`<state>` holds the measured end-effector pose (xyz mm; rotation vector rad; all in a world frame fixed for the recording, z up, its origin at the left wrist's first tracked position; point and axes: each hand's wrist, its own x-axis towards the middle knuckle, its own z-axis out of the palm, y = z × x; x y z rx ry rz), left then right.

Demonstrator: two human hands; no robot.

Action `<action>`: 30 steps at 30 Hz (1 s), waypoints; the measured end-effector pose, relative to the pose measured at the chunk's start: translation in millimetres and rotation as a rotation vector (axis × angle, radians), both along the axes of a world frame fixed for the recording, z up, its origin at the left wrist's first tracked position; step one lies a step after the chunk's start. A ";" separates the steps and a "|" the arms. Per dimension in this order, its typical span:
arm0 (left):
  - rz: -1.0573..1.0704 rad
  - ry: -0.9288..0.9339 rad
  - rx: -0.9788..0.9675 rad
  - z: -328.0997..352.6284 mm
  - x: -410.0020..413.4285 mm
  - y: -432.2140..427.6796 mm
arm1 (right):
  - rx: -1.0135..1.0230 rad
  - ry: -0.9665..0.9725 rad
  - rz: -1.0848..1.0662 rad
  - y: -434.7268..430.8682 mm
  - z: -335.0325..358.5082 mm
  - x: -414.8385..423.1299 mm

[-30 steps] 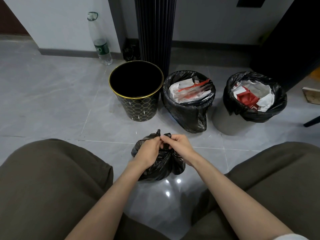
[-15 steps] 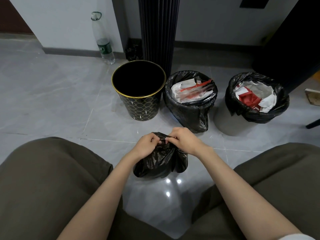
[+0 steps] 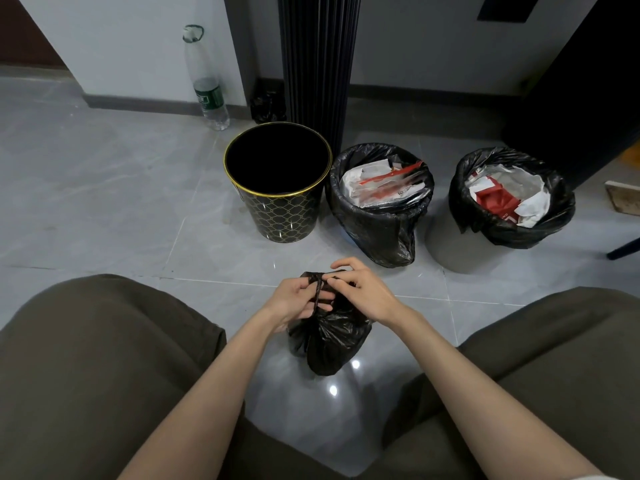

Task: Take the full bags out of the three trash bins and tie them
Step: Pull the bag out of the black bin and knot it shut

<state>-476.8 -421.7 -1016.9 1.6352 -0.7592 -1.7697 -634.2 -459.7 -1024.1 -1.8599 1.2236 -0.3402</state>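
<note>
A small full black trash bag [image 3: 329,341] sits on the floor between my knees. My left hand [image 3: 294,301] grips a twisted strand of the bag's top, which runs across its fingers. My right hand [image 3: 360,289] pinches the other part of the bag's neck just beside it. Behind stand three bins: a black bin with a gold rim [image 3: 280,216], without a liner; a middle bin [image 3: 377,223] lined with a black bag full of paper and red scraps; a right bin [image 3: 464,247] with a full black bag [image 3: 512,199].
A clear plastic bottle [image 3: 207,88] leans on the white wall at the back left. A dark ribbed column [image 3: 317,64] rises behind the bins. My knees in olive trousers [image 3: 86,358] flank the bag. A dark furniture leg [image 3: 623,249] juts in at the right.
Both hands have kept working the bag's top: the gathered neck has been twisted into a thin strand that now runs over my left fingers, and my right fingers have spread above it.
</note>
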 end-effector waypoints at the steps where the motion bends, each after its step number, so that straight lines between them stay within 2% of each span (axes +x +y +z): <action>1: 0.019 -0.014 -0.011 -1.0 -1.8 -0.2 | 0.024 -0.020 -0.015 -1.6 0.2 -0.7; 7: 0.116 -0.059 -0.024 -3.2 -7.1 -0.6 | 0.132 -0.177 -0.161 0.6 -4.9 0.2; 12: 0.343 -0.021 0.008 -6.5 -2.6 -4.9 | 0.344 -0.463 -0.408 8.4 1.7 -5.5; 18: 0.466 -0.067 0.006 -9.7 3.6 -12.7 | 0.588 -0.600 -0.673 9.0 0.4 -10.0; 23: 0.605 0.033 0.098 -9.7 13.4 -13.0 | 0.739 -0.708 -0.910 9.3 -7.9 -17.4; 25: 0.584 0.133 0.056 -8.7 8.9 -10.2 | 0.704 -0.672 -0.901 10.1 -7.3 -14.3; 27: 0.494 0.194 -0.036 -1.3 4.4 -8.8 | 0.676 -0.646 -0.805 9.2 -2.7 -9.7; 30: 0.383 0.111 -0.150 12.0 1.3 -11.4 | 0.666 -0.605 -0.705 6.5 2.7 -6.1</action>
